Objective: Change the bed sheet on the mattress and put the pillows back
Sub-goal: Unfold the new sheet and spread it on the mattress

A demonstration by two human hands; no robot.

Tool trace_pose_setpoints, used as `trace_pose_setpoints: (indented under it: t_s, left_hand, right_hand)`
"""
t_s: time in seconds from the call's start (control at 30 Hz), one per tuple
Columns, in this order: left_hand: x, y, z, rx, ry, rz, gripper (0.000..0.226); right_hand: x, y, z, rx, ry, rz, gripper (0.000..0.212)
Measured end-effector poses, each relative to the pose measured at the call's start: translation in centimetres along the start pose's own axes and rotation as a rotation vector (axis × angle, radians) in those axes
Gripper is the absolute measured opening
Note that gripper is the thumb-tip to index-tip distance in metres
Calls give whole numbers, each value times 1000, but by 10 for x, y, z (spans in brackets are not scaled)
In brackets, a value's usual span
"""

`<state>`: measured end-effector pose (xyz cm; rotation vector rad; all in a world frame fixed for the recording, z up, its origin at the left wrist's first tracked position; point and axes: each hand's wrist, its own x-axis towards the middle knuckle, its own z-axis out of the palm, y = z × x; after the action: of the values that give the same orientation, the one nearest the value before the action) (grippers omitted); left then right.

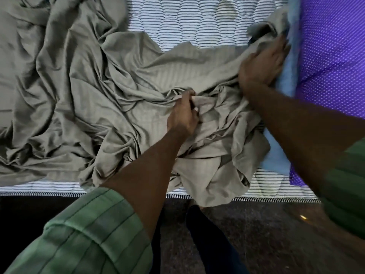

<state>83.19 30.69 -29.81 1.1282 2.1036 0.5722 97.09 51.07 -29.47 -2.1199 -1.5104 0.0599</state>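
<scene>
Floor (256, 234): dark speckled stone below the bed edge, nearest the person.
Sleeves (88, 234): green checked cloth, rolled at the forearm.
Left hand (182, 115): fingers curled, pinching a bunched fold of the sheet.
Right hand (260, 64): blurred; seems to grip the sheet's far-right part beside a blue cloth (284, 82).
Sheet (88, 86): grey-beige, faintly striped, soft and light, heavily crumpled across the mattress; likely limp and slippery, best taken by an edge or corner.
Mattress (187, 22): quilted, thin dark stripes, bare farther off.
Purple cloth (335, 56): dotted, at right.
</scene>
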Motion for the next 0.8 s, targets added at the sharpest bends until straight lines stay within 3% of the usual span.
trace_pose_setpoints:
  t_s: [0.03,0.1,0.17,0.2,0.33,0.47,0.53,0.67,0.8]
  left_hand:
    - [-1,-2,-4,13,13,-3,44]
    - [-2,-8,-11,52,53,-27,40]
    - [-3,-26,-28,106,89,-59,33]
    - [-3,-40,-38,123,103,-75,29]
    - [-9,-98,-85,190,71,-12,28]
    - [-32,-159,-151,312,10,89,35]
    - [-44,-197,-189,338,-4,98,29]
    - [-73,-281,-271,340,98,113,20]
    - [-106,-376,-347,339,238,-15,30]
  right_hand:
    - [-28,-7,-8,-60,-44,-177,79]
    - [-90,-15,-20,-58,-319,-470,74]
    - [-141,-18,-16,-64,-516,-648,69]
    - [-166,-23,-11,-66,-531,-700,64]
    - [-254,-62,-4,-82,-579,-745,43]
    - [-332,-112,-1,-117,-609,-693,41]
    - [-374,-143,1,-131,-658,-676,38]
    - [-463,-212,7,-50,-624,-802,28]
    - [-559,-290,17,78,-653,-962,23]
